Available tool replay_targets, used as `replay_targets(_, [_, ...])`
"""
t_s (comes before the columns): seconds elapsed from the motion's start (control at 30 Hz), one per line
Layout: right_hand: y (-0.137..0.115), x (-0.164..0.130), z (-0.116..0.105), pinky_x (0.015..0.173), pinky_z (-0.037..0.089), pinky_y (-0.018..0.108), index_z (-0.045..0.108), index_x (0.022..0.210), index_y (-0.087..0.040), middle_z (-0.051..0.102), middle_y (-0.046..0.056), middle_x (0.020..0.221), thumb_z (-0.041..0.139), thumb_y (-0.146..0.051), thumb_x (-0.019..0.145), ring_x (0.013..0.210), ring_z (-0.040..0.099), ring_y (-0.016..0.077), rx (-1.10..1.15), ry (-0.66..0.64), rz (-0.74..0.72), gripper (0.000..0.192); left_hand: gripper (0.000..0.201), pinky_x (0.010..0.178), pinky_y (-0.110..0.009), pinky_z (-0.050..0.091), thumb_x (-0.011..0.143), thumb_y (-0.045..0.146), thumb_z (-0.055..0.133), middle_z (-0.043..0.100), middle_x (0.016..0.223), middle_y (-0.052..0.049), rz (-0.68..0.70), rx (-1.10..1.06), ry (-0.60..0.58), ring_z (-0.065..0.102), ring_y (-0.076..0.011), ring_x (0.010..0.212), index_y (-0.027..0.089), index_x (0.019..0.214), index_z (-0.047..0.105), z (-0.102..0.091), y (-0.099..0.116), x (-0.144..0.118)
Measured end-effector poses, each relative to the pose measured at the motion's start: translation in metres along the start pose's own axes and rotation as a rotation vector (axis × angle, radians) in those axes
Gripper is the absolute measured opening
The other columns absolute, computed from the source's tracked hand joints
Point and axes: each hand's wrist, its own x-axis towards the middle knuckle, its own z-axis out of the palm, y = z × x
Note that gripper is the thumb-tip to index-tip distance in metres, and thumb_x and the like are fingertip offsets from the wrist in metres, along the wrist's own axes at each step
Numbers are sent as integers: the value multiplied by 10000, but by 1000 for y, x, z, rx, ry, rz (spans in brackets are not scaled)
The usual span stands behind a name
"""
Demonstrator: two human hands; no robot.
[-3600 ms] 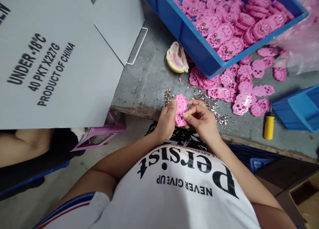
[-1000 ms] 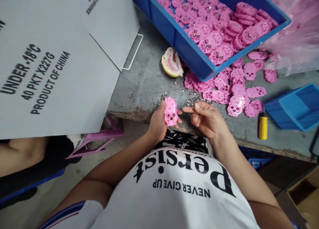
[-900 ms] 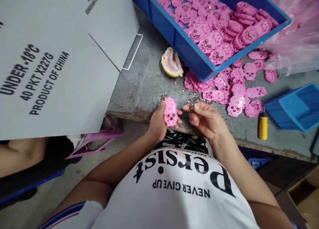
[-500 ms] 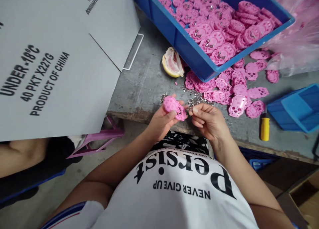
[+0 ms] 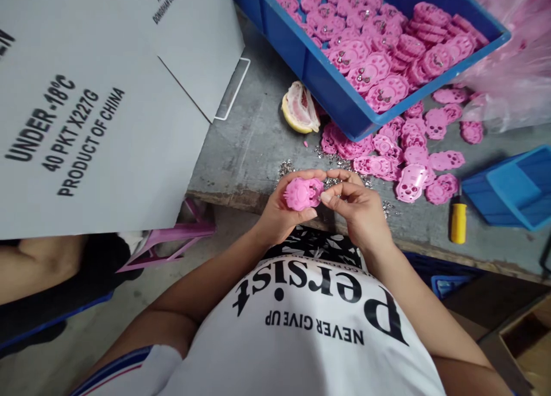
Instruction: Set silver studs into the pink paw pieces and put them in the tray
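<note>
My left hand (image 5: 279, 212) grips a small pink plastic part (image 5: 302, 193) at the table's front edge, turned on its side. My right hand (image 5: 357, 206) is pressed against the part's right end with thumb and forefinger pinched; whether something tiny sits between them is too small to tell. Just beyond my fingers lies a scatter of small silver screws (image 5: 340, 178) on the grey table (image 5: 253, 143). Loose pink parts (image 5: 404, 155) are heaped to the right of my hands.
A blue bin (image 5: 336, 92) full of pink parts stands at the back. A pomelo piece (image 5: 299, 106) lies beside it. A yellow-handled screwdriver (image 5: 458, 221) and blue trays (image 5: 512, 186) are at right, a grey carton (image 5: 99, 97) at left, another person's arm (image 5: 38, 258) below it.
My left hand has turned the pink part from upright onto its side. My right hand, apart from it a second ago, has closed in and now touches the part's end.
</note>
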Motion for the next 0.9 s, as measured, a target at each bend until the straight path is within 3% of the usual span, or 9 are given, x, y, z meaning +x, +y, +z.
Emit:
replay_targets(0.47, [-2,-1,6,1155,361,522,765,671,-236,712,67,1225,861,-344,746,1211,608,303,135,-63,65,163,561,1131,-407,443,668,142,895,687,1333,-19,3,49,31,611,-221,1273,322,1154,678,6,2,-5])
replay_targets(0.73, [4,-5,12,1108,425,503,674,709,-240,706,63,1218,832,-329,777,1195,618,281,86,-30,-29,194,524,1179,-443,419,682,155,888,691,1334,-24,14,87,52,600,-250,1319,303,1141,683,10,3,-6])
replay_targets(0.9, [11,1,13,1001,490,438,622,781,-249,666,70,1233,811,-333,764,1203,605,270,182,53,-36,208,555,1159,-507,451,740,226,849,707,1304,-62,-124,-44,143,641,-278,1275,276,1258,658,12,12,-7])
